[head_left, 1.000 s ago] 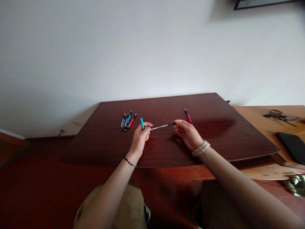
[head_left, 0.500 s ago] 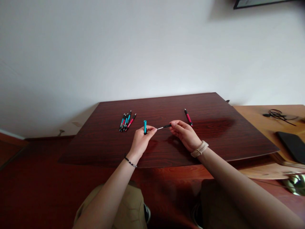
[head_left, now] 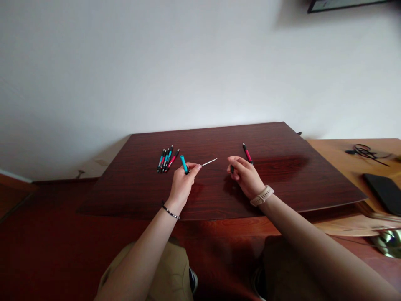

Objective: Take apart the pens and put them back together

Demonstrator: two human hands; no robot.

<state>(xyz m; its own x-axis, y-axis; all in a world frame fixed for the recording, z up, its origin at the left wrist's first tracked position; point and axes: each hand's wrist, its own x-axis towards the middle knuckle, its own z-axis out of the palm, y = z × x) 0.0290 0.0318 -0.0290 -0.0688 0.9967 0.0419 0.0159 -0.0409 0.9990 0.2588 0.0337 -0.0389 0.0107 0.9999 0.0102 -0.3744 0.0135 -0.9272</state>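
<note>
My left hand (head_left: pixel 182 182) is closed on a teal pen barrel (head_left: pixel 184 164) and a thin pen refill (head_left: pixel 209 161), whose tip points right. In my right hand (head_left: pixel 246 176) a small black pen part (head_left: pixel 232 169) is pinched between the fingers. The two hands are apart above the dark wooden table (head_left: pixel 213 142). Several teal, pink and black pens (head_left: pixel 166 159) lie in a group behind and left of my left hand. A pink and black pen (head_left: pixel 247 153) lies just behind my right hand.
At the right stands a lighter wooden table (head_left: pixel 328 154) with a coiled black cable (head_left: pixel 363 151) and a flat black object (head_left: pixel 384 192). A white wall (head_left: pixel 200 67) rises behind the dark table.
The black part has come off the refill and is now in my right hand. The refill is bared, and my left hand has shifted slightly left, tilting the teal barrel.
</note>
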